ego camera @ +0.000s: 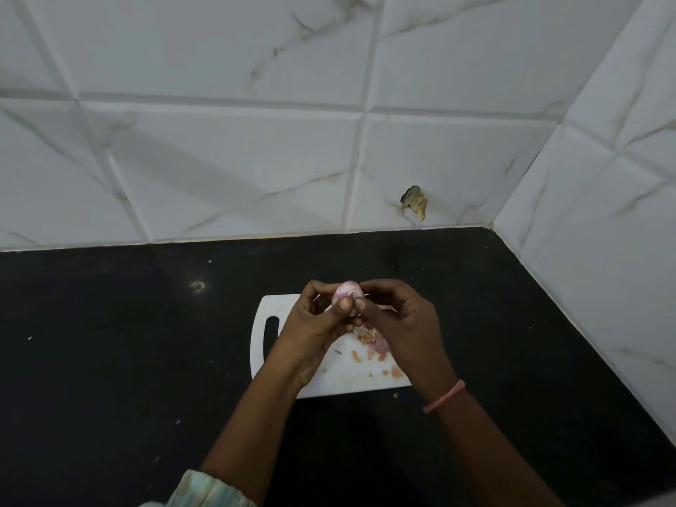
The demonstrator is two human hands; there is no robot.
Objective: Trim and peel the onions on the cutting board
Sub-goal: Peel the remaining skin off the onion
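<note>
A small pale pink onion (346, 291) is held in the air above the white cutting board (340, 378). My left hand (314, 323) grips it from the left, thumb up against its front. My right hand (398, 320) pinches it from the right with fingertips on its top and side. Onion skin scraps (369, 342) and small orange-pink bits lie on the board under my hands. A purple piece (380, 346) shows partly behind my right hand. No knife is visible.
The board has a handle slot (270, 336) at its left end and lies on a black countertop (128, 360). White marble-look tiles form the back wall and the right wall, meeting in a corner. A broken patch (415, 201) marks the back tile.
</note>
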